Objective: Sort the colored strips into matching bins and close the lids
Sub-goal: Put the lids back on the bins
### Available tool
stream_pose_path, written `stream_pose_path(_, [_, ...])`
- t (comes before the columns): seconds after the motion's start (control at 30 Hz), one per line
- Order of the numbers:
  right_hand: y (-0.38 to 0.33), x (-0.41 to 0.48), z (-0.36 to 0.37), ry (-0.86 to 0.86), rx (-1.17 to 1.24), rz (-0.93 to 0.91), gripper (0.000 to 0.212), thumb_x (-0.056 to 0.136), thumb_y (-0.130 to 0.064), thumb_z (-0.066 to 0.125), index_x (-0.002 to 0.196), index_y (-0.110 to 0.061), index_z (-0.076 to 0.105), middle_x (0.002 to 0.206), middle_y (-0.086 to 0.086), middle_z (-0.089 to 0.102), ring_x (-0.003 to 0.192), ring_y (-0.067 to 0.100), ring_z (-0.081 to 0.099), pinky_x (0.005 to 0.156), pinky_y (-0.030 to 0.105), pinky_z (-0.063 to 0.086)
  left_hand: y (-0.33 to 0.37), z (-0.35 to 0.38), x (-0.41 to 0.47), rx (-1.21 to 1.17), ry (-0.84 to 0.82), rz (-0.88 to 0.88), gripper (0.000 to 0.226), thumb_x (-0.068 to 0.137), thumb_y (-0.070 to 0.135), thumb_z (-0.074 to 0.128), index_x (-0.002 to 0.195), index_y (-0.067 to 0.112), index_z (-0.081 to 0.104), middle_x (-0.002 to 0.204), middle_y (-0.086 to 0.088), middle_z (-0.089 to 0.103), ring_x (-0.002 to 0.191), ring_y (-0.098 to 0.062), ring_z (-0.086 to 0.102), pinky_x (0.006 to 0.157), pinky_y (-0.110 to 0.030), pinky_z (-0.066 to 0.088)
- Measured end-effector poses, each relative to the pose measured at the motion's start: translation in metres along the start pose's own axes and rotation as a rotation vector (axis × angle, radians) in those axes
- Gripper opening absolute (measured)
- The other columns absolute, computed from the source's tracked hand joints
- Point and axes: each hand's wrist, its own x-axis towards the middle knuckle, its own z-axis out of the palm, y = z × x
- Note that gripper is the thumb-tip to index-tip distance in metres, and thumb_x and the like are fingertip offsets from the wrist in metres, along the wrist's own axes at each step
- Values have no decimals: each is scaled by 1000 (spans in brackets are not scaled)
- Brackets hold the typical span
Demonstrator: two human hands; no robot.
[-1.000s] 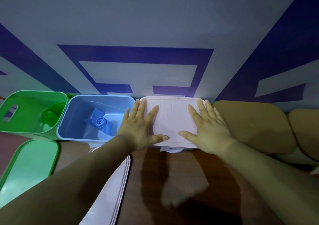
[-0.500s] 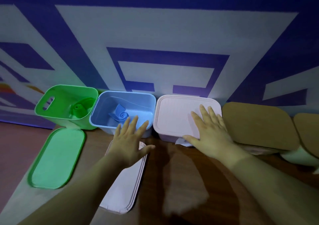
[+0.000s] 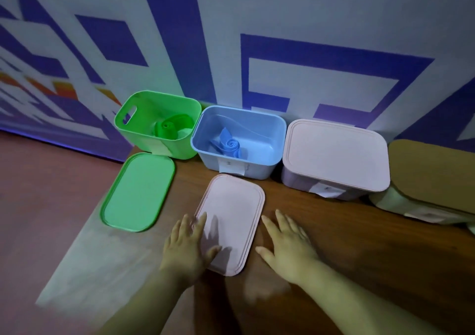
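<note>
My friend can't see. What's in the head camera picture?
The left hand touches a pale lid, the right hand beside it. Behind are a green bin and a blue bin, both open, and a closed pale bin.

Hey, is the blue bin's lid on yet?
No, the blue bin stands open with a rolled blue strip showing inside, and a pale lid lies flat on the table before it.

Back row: left bin [image 3: 144, 139], middle bin [image 3: 259, 167], right bin [image 3: 298, 180] — side by side on the counter [image 3: 347, 232], wall [image 3: 257, 13] behind.
Inside: left strip [image 3: 168, 129] in left bin; middle strip [image 3: 230, 146] in middle bin.
On right bin: fitted lid [image 3: 336, 155].
Before left bin: left lid [image 3: 138, 193].
Before middle bin: near lid [image 3: 231, 221].
</note>
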Motion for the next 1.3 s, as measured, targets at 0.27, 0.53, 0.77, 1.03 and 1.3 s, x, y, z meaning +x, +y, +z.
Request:
stream_pose_path(0.27, [-32,2,44,-103,-45,38,76,97,-61,32,155,-35,-9,165,3,-15,152,27,-15,122,45,3,-14,15,-24,-23,-70,34,114,58,97,-5,155,38,3,165,0,12,151,-28,9,121,-47,16])
stream_pose_path(0.53, [-24,-15,45,-123,15,78,79,98,-60,32,156,-28,-12,164,1,-18,151,23,-18,123,41,-3,-4,24,-46,-175,-26,108,78,85,67,46,152,32,27,154,0,27,140,-24,31,115,-39,32])
stream_pose_path(0.77, [-11,-36,50,-107,88,111,81,96,-62,37,157,-30,-6,166,0,-13,153,19,-11,124,41,2,26,9,-46,-667,-38,6,61,90,19,68,146,20,44,146,6,37,127,-12,47,106,-20,40])
stream_pose_path(1.03, [-7,-65,19,64,252,1,67,97,-64,31,156,-37,12,165,-16,4,152,8,0,124,36,9,66,-14,-47,-972,-24,-75,59,86,12,71,141,15,49,131,3,60,113,-16,63,96,-42,55])
stream_pose_path(1.3, [12,-106,-25,205,237,-178,64,95,-58,47,152,-36,28,156,-14,36,137,11,42,110,28,37,113,-50,-74,-1235,-24,-151,54,90,9,66,141,13,49,122,-7,65,98,-22,70,80,-37,61])
